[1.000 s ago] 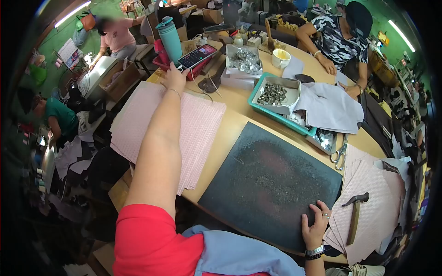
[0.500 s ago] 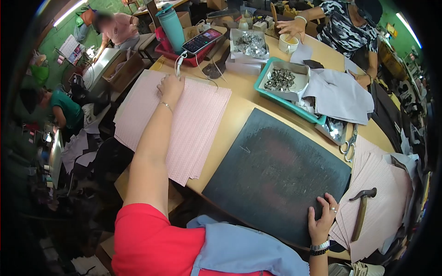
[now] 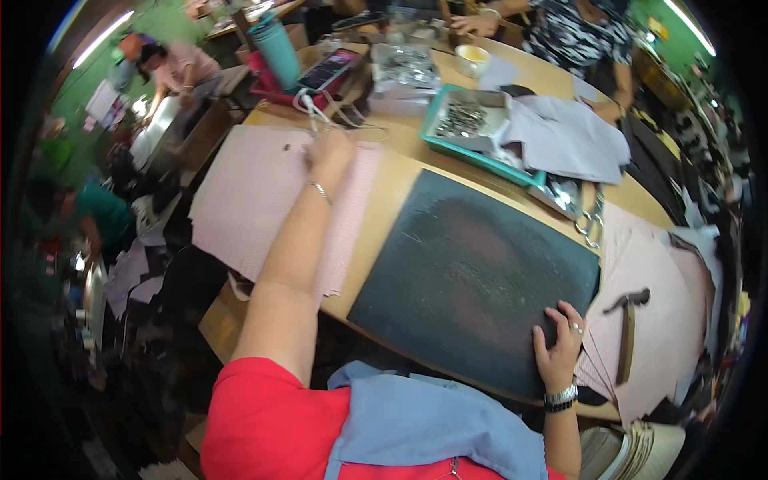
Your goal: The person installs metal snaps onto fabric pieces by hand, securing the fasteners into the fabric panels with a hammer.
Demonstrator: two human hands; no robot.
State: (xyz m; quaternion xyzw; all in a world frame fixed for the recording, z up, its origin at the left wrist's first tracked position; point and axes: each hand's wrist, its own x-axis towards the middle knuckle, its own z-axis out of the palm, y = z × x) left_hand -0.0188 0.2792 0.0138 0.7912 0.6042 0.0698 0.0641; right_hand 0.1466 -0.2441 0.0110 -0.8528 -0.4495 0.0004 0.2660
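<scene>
White cable (image 3: 308,102): hangs by phone (image 3: 330,70), lower end at left hand (image 3: 330,152). Left fingers curled on it, blurred, over textured pink sheets (image 3: 256,200). Right hand (image 3: 560,340) gripping nothing, fingers spread flat on scuffed dark rectangular board (image 3: 480,272). Phone sits over red basket (image 3: 276,94), teal bottle (image 3: 274,52) beside it. Teal tray (image 3: 480,168) beyond board bears white box (image 3: 500,128) of small shiny metal pieces (image 3: 462,120). Another box (image 3: 382,84) has shiny silvery contents. Cup (image 3: 472,62) has something yellow inside. Hammer (image 3: 628,336), wooden handle, on fanned pink stack (image 3: 660,328) at right.
</scene>
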